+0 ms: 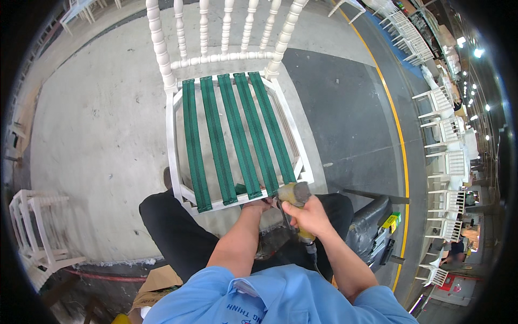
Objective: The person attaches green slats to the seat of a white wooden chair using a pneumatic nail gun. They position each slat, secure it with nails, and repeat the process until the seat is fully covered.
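Observation:
A white wooden chair [171, 135] with a spindle back stands in front of me, its seat frame spanned by several green webbing straps [232, 135]. My right hand [306, 215] grips a yellow pneumatic staple gun [294, 195], whose nose sits at the front rail by the near end of the right-hand straps. My left hand [258, 206] rests at the front rail just left of the gun, fingers pressed on a strap end. An air hose fitting [312, 249] hangs below the gun. My knees in black trousers [167, 227] flank the chair.
Concrete floor with a dark strip and a yellow line [400, 140] on the right. Rows of white chairs [445, 162] line the right side. A white chair frame [38, 227] lies at lower left. Cardboard [156, 283] lies by my left leg; a black stand with staple strips [380, 232] is at my right.

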`<control>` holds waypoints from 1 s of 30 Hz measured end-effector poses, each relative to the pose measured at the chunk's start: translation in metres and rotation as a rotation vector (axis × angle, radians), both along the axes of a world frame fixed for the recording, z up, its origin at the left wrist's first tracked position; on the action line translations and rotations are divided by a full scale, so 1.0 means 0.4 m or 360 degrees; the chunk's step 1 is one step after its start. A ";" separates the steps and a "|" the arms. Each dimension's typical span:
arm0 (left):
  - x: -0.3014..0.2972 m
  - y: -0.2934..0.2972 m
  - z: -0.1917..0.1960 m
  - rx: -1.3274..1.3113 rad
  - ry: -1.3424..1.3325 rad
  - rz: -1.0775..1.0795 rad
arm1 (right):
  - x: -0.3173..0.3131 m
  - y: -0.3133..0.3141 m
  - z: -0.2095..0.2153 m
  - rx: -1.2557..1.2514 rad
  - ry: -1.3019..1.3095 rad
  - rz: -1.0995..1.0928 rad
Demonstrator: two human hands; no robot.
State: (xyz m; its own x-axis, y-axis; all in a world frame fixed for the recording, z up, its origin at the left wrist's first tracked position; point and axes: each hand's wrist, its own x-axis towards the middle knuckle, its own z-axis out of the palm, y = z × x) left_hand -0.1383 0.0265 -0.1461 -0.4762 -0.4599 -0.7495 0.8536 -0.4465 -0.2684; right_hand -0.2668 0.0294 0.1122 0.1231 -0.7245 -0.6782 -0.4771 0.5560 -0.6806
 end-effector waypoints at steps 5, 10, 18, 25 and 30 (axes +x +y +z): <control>0.006 0.049 0.073 -0.0170 -0.1309 -0.1824 | -0.089 0.025 0.051 -0.0173 -0.0137 -0.0217; 0.039 0.139 0.204 -0.1745 -0.2374 -0.2048 | -0.139 0.030 0.059 -0.0159 -0.0190 -0.0310; 0.164 0.069 0.424 -0.1333 -0.1627 -0.1204 | -0.119 0.017 0.049 -0.0138 -0.0277 -0.0173; 0.183 -0.108 0.405 -0.0980 -0.1396 -0.1092 | -0.058 -0.029 0.001 -0.0037 -0.0138 -0.0002; 0.184 -0.122 0.386 -0.0949 -0.1329 -0.1117 | -0.039 -0.045 -0.029 0.0005 -0.0091 0.0058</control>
State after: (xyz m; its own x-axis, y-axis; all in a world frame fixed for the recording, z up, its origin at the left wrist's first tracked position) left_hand -0.0648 -0.0223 0.0082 -0.2346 -0.6714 -0.7030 0.1934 -0.7409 0.6431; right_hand -0.2823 0.0113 0.1006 0.1878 -0.7167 -0.6716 -0.4575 0.5412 -0.7055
